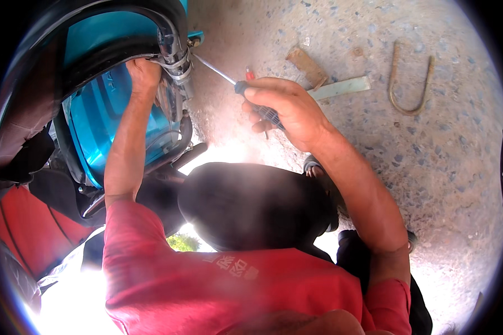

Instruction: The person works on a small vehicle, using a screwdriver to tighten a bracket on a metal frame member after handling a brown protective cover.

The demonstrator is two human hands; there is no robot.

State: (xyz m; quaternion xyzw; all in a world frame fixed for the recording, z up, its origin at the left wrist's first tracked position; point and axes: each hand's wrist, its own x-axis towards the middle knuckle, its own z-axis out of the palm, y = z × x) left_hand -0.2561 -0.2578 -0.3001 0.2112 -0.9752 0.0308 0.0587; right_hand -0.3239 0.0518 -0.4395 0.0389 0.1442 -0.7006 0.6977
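Note:
My right hand (290, 109) is closed round the dark handle of a screwdriver (241, 87). Its thin metal shaft points up and left, with the tip close to a bolt (194, 41) and a metal clamp (179, 66) on a black tube. Whether the tip touches anything, I cannot tell. My left hand (144, 73) reaches up beside the clamp, against the underside of a black curved guard (109, 56). Its fingers are hidden behind that edge. Both the guard and the clamp belong to a vehicle with blue body panels (103, 120).
On the speckled concrete floor lie a rusty metal block (308, 68), a pale flat strip (343, 87) and a rusty U-shaped rod (393, 89). A small red object (250, 73) shows behind my right hand. My dark-trousered knee (251, 201) is bent below the hands.

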